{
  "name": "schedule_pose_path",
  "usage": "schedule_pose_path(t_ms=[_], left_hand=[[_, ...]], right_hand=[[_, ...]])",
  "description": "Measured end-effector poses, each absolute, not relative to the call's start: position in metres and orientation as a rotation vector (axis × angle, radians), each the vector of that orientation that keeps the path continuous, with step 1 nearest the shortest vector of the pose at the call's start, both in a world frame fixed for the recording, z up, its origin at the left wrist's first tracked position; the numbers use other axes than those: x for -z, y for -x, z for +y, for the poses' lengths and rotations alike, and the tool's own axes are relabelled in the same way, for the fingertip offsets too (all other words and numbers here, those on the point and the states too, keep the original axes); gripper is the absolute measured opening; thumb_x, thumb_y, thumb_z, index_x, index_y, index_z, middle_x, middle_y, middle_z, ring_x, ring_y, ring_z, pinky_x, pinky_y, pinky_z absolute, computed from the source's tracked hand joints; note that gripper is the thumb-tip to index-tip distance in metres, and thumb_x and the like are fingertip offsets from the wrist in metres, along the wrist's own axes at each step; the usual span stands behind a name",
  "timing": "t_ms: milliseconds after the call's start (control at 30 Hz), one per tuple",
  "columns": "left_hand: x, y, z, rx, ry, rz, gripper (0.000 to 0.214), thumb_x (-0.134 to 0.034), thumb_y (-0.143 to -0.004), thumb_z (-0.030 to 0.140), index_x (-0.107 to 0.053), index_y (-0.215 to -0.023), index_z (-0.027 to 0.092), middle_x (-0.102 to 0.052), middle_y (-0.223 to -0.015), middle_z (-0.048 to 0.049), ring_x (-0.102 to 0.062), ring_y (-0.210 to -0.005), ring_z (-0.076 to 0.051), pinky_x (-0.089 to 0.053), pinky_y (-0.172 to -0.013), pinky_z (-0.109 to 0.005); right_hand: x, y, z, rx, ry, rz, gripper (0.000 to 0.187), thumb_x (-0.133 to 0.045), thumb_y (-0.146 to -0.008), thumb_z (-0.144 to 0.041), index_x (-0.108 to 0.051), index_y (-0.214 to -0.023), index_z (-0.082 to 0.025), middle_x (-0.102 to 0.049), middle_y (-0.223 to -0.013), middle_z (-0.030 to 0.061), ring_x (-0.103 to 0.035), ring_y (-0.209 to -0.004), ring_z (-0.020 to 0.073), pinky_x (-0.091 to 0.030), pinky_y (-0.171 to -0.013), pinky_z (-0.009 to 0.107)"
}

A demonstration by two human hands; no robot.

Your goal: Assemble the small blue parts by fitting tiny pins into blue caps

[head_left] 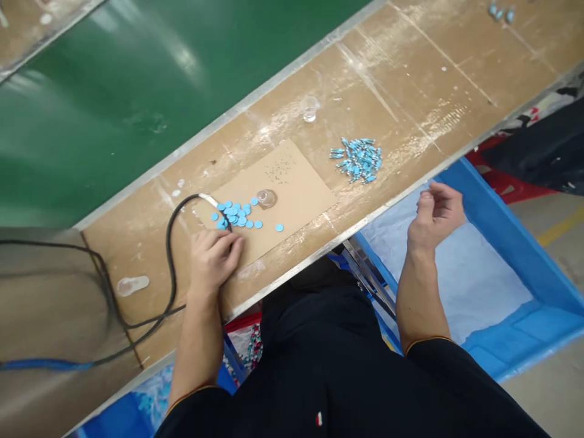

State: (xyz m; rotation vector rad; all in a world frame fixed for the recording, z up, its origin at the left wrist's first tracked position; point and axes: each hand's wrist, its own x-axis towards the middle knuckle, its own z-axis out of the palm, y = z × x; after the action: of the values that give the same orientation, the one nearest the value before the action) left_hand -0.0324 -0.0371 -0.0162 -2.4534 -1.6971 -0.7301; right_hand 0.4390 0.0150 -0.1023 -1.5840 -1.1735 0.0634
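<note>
My left hand (pixel 213 260) rests on the bench at the near edge of a tan board (pixel 296 210), its fingers curled closed. The end of a black cable (pixel 170 255), with a white sleeve, runs down to its fingertips; what the fingers hold is hidden. Flat light-blue discs (pixel 233 214) lie loosely just beyond that hand, beside a small clear cup (pixel 266 198). Tiny dark bits (pixel 279 169) are scattered on the board's far part. Over the blue tray (pixel 520 255), my right hand (pixel 435 216) is raised with thumb and fingers pinched; anything between them is too small to name.
A pile of small blue pieces (pixel 360 159) lies right of the board. Another clear cup (pixel 309 109) stands behind it. A clear, spoon-shaped piece (pixel 132 285) lies at left. A green surface (pixel 150 79) runs along the bench's far side. A few blue pieces (pixel 500 12) lie far right.
</note>
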Motion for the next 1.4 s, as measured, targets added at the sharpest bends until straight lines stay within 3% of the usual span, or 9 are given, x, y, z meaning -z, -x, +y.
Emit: schedule_pose_path(t_ms=[167,400,533,700,833,967,1133,1400], left_hand=[[0.015,0.008,-0.037,0.68,2.521,-1.379,0.008,-0.067,-0.096,0.022,-0.074,-0.093,0.022,-0.077,-0.092,-0.0071,-0.068,-0.085,-0.021,-0.046,-0.074,-0.038],[0.02,-0.008,-0.042,0.649,2.587,-1.217,0.016,-0.061,-0.1,0.023,-0.076,-0.096,0.02,-0.078,-0.1,-0.0086,-0.068,-0.093,-0.022,-0.049,-0.082,-0.038],[0.02,-0.017,-0.046,0.508,2.64,-1.321,0.027,-0.058,-0.103,0.034,-0.076,-0.118,0.02,-0.077,-0.121,-0.0117,-0.067,-0.116,-0.027,-0.047,-0.097,-0.042],[0.021,-0.028,-0.049,0.395,2.623,-1.4,0.05,-0.046,-0.108,0.047,-0.062,-0.146,0.02,-0.066,-0.15,-0.0123,-0.061,-0.133,-0.031,-0.041,-0.108,-0.047],[0.023,-0.03,-0.047,0.346,2.709,-1.375,0.052,-0.042,-0.109,0.048,-0.063,-0.144,0.016,-0.067,-0.148,-0.0128,-0.058,-0.138,-0.03,-0.039,-0.111,-0.045],[0.02,-0.026,-0.045,0.328,2.711,-1.435,0.042,-0.046,-0.108,0.04,-0.068,-0.135,0.016,-0.073,-0.136,-0.0137,-0.061,-0.131,-0.029,-0.04,-0.107,-0.044],[0.017,-0.033,-0.044,0.381,2.724,-1.362,0.045,-0.046,-0.108,0.04,-0.063,-0.144,0.018,-0.067,-0.146,-0.0128,-0.059,-0.13,-0.027,-0.039,-0.106,-0.043],[0.012,-0.031,-0.045,0.356,2.733,-1.385,0.035,-0.048,-0.107,0.035,-0.072,-0.121,0.013,-0.074,-0.125,-0.0138,-0.062,-0.119,-0.027,-0.038,-0.106,-0.042]], right_hand=[[0.053,-0.378,0.048,-0.1,1.53,-1.713,0.021,-0.063,-0.094,-0.035,-0.076,-0.107,-0.024,-0.067,-0.103,0.0082,-0.064,-0.096,0.0253,-0.054,-0.092,0.044],[0.05,-0.373,0.069,-0.02,1.612,-1.951,0.025,-0.06,-0.091,-0.026,-0.082,-0.102,-0.025,-0.065,-0.103,0.0117,-0.057,-0.095,0.027,-0.045,-0.098,0.047],[0.048,-0.383,0.074,-0.044,1.639,-1.963,0.026,-0.061,-0.088,-0.026,-0.083,-0.103,-0.025,-0.065,-0.106,0.0129,-0.053,-0.095,0.0261,-0.043,-0.098,0.046],[0.041,-0.377,0.082,-0.117,1.657,-1.927,0.02,-0.062,-0.086,-0.032,-0.08,-0.09,-0.023,-0.062,-0.097,0.0111,-0.055,-0.094,0.0262,-0.046,-0.096,0.046],[0.039,-0.375,0.087,-0.111,1.682,-1.934,0.015,-0.061,-0.083,-0.03,-0.073,-0.081,-0.023,-0.06,-0.093,0.0102,-0.058,-0.099,0.0287,-0.047,-0.098,0.048],[0.04,-0.379,0.092,-0.08,1.675,-1.984,0.021,-0.058,-0.082,-0.029,-0.074,-0.091,-0.021,-0.061,-0.098,0.0134,-0.059,-0.106,0.0317,-0.048,-0.102,0.051],[0.042,-0.378,0.096,-0.04,1.694,-1.989,0.024,-0.055,-0.083,-0.028,-0.075,-0.092,-0.02,-0.065,-0.097,0.0146,-0.062,-0.104,0.0309,-0.049,-0.102,0.049],[0.043,-0.373,0.095,0.09,1.666,-1.893,0.015,-0.058,-0.08,-0.029,-0.071,-0.079,-0.021,-0.063,-0.085,0.0112,-0.064,-0.096,0.0308,-0.05,-0.099,0.051]])
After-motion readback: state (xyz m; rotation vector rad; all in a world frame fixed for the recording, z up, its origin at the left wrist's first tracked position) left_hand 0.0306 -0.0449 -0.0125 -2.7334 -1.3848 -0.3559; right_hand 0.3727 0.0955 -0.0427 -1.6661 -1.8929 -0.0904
